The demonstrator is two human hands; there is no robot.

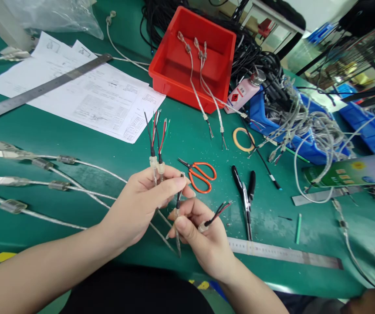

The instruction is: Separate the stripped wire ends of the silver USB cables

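Note:
My left hand (143, 205) is closed around two clear-jacketed cable ends (156, 163) held upright, their stripped black, red, green and white wires fanning out above my fingers. My right hand (203, 235) is closed on two more cable ends: one (178, 200) rises between thumb and forefinger towards my left fingertips, and another (215, 214) sticks out to the right with black and red wires. The hands touch at the fingertips above the green mat (109, 144).
Orange-handled scissors (200, 174), black pliers (246, 196) and a steel ruler (285, 253) lie near my right hand. USB cables (27, 174) trail left. A red bin (194, 56) with cables, papers (86, 96), a tape ring (242, 139) and blue bins (298, 131) stand behind.

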